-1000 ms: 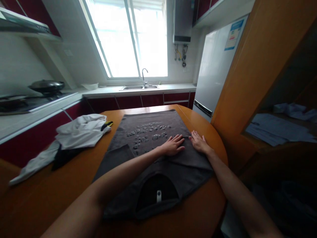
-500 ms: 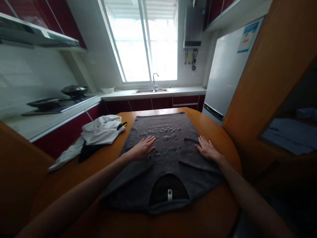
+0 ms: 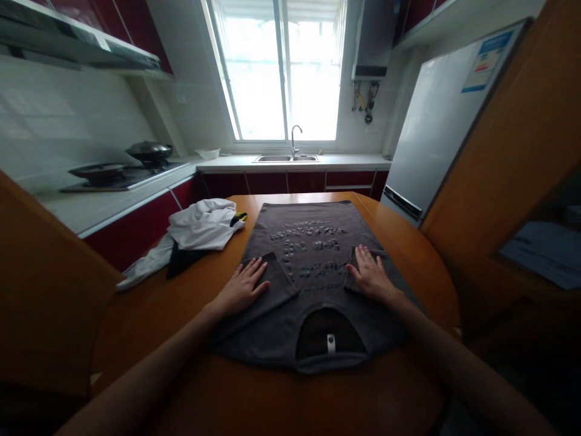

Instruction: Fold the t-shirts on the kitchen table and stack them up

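Left hand point(image 3: 242, 287) is lying flat on one folded sleeve point(image 3: 278, 280) of the shirt point(image 3: 313, 300), right hand point(image 3: 372, 277) on the other; both grips spread. Shirt's resting on table point(image 3: 422, 254).

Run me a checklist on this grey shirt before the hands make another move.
1. Shirt laid out on the table: ok. The grey shirt lies spread on the table, raised lettering up, collar toward the person.
2. Sleeves turned in: ok. The left sleeve and right sleeve both lie folded inward over the front.
3. Hands free of any grip: ok. The left hand and right hand are open, each flat over a sleeve.
4. Other clothing apart: ok. The white garment is heaped to the left, not touching the shirt.
5. Underside smooth: cannot tell; it is hidden.
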